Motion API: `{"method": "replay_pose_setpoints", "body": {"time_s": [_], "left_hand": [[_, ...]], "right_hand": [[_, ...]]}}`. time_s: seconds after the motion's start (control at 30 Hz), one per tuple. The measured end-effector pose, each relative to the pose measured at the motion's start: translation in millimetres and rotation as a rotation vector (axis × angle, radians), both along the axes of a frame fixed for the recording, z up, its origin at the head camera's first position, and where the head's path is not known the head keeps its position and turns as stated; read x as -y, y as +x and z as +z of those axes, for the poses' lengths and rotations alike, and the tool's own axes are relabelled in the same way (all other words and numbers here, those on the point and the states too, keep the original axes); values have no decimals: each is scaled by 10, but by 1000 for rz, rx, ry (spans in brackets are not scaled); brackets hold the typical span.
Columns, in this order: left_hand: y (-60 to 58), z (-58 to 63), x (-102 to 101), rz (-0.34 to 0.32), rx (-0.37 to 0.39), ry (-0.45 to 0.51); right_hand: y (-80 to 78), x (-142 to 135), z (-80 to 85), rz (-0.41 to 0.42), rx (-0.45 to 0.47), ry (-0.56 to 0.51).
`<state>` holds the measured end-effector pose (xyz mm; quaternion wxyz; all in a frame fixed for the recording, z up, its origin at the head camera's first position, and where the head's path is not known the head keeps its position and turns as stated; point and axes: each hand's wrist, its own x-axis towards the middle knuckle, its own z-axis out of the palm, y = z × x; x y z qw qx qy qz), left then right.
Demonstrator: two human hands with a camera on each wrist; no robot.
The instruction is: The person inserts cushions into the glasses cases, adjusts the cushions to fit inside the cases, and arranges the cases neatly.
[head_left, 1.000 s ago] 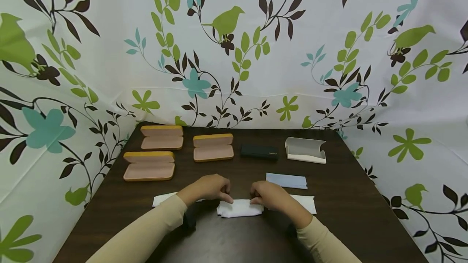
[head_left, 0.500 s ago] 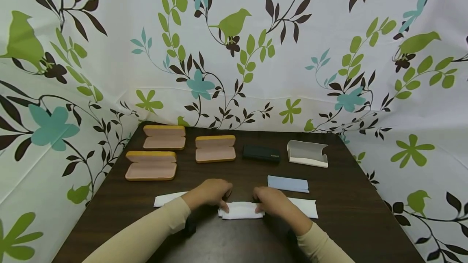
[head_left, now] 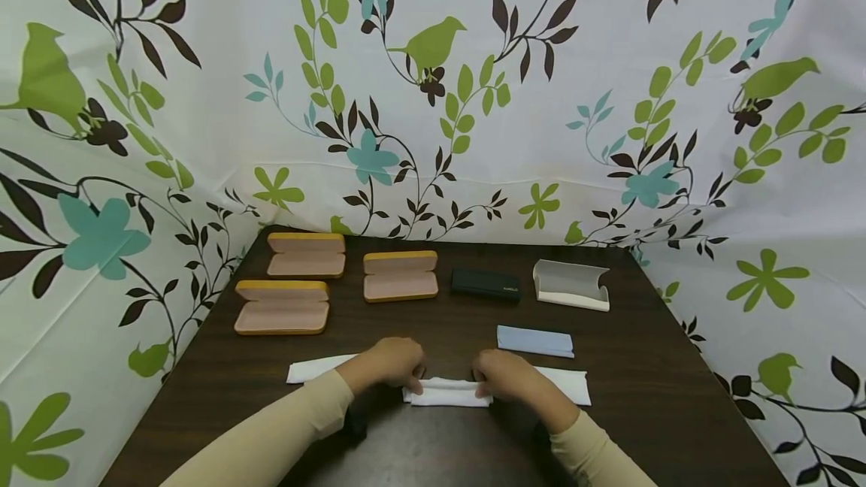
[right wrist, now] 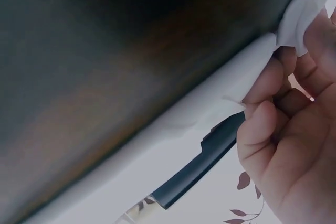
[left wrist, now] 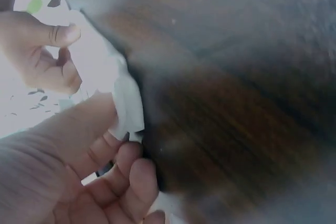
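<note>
A folded white cloth (head_left: 449,394) lies near the front middle of the dark table. At its left end my left hand (head_left: 391,364) pinches it, the thumb on top and the other fingers curled beneath in the left wrist view. My right hand (head_left: 506,376) pinches the opposite end. A raised fold runs along the cloth between the hands. The right wrist view shows one end of the white cloth (right wrist: 295,22) against the right thumb. Another white cloth (head_left: 313,369) lies partly behind the left arm, and a white cloth (head_left: 570,384) lies beside the right hand.
Three yellow-edged, pink-lined cases stand open: front left (head_left: 281,317), back left (head_left: 307,264) and centre (head_left: 401,286). A dark closed case (head_left: 485,285) and an open white case (head_left: 571,294) stand to their right. A folded blue cloth (head_left: 534,340) lies before them. Patterned fabric (head_left: 433,119) hangs behind the table.
Both hands have moved slightly toward the person. The cloth between them has gone from flat to having a raised fold along its length. The head view has shifted a little.
</note>
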<state>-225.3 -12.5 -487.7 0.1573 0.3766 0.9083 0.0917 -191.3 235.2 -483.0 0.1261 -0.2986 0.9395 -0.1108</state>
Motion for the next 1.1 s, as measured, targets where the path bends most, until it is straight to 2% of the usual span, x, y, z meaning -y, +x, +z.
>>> {"method": "replay_pose_setpoints", "body": {"time_s": [0.2,0.3,0.4,0.5,0.6,0.67,0.73,0.93,1.1], "left_hand": [[-96,60,101,-146,214,183],[-148,35,131,-180,288,262],[-183,-3,161,-158,347,318],[-204,-11,188,-87,417,360],[-213,21,207,-1,519,382],[-213,46,215,30,568,385],[-209,62,224,34,592,377],[-217,27,274,9,578,347],[-258,6,319,28,639,396]], "right_hand": [[-56,-102,42,55,131,-123],[-86,-135,62,65,175,-160],[-111,-153,85,71,209,-187],[-133,-171,105,66,251,-219],[-155,-184,118,57,305,-265],[-170,-186,122,57,329,-290],[-184,-180,125,63,340,-297],[-230,-145,133,98,322,-261],[-260,-155,113,96,322,-260]]}}
